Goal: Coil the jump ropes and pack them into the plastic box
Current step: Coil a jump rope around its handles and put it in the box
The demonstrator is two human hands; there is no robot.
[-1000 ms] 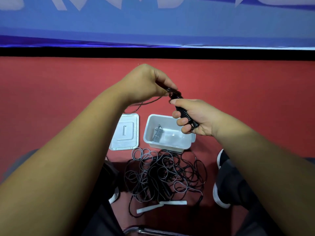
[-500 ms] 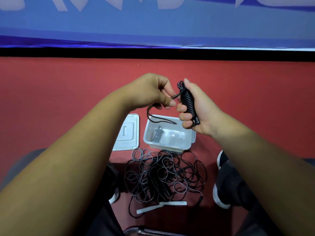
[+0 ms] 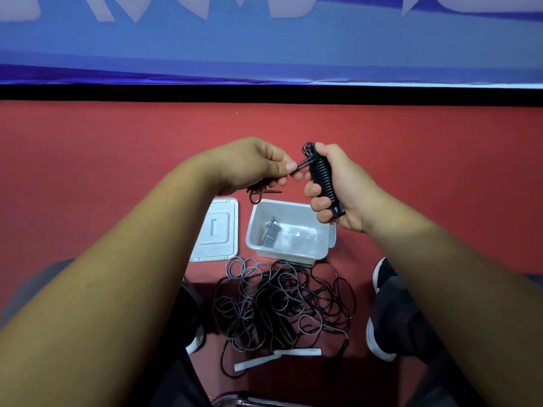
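We list one tight-wound black jump rope (image 3: 321,175), right hand (image 3: 345,190) gripping, left hand (image 3: 249,165) pinching its tail; one white plastic box (image 3: 293,255), six o'clock.

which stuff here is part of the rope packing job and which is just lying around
Part of the job: black coiled rope gripped in the right hand, its loose end pinched by the left hand; plastic box; grey coiled rope inside it; tangled ropes on the floor; box lid.
Not part: blue banner; black shoes; metal bar at the bottom edge.
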